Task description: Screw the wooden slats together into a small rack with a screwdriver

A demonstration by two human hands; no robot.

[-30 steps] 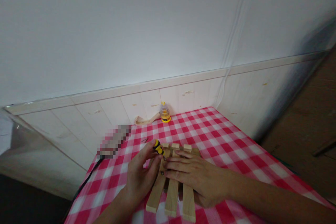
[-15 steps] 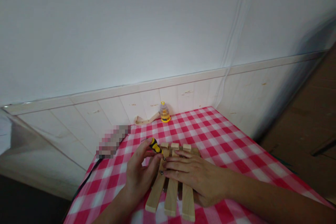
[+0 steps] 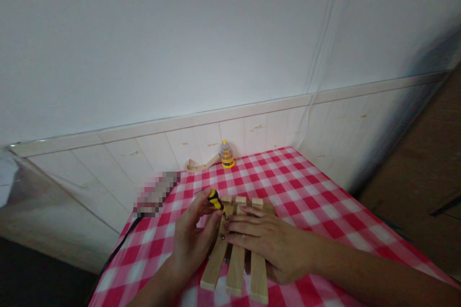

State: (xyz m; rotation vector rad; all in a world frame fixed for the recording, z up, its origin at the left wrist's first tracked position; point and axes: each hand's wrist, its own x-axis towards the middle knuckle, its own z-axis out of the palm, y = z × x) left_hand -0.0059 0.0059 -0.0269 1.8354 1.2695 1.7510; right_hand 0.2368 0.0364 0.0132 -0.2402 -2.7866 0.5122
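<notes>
My left hand [image 3: 192,236] is closed on a small yellow-and-black screwdriver [image 3: 215,198], which leans with its tip down toward the wood. The tip is near a dark screw at the leftmost slat of a wooden piece [image 3: 236,268] made of three pale slats. A second dark screw [image 3: 223,237] shows lower on that slat. Across the slats my right hand [image 3: 268,239] lies flat with its fingers stretched out, its fingertips beside the screws. It hides the middle of the piece, and whatever lies under its palm cannot be seen.
At the back, by the panelled wall, stands a clear bottle-shaped case with a yellow base [image 3: 227,156]. A curved wooden piece [image 3: 201,167] lies beside it. A blurred-out object [image 3: 158,192] with a black cable is at the left edge of the checked tablecloth [image 3: 288,187].
The screwdriver handle has shifted slightly to the right in my left hand. My right hand and the slats stay almost the same.
</notes>
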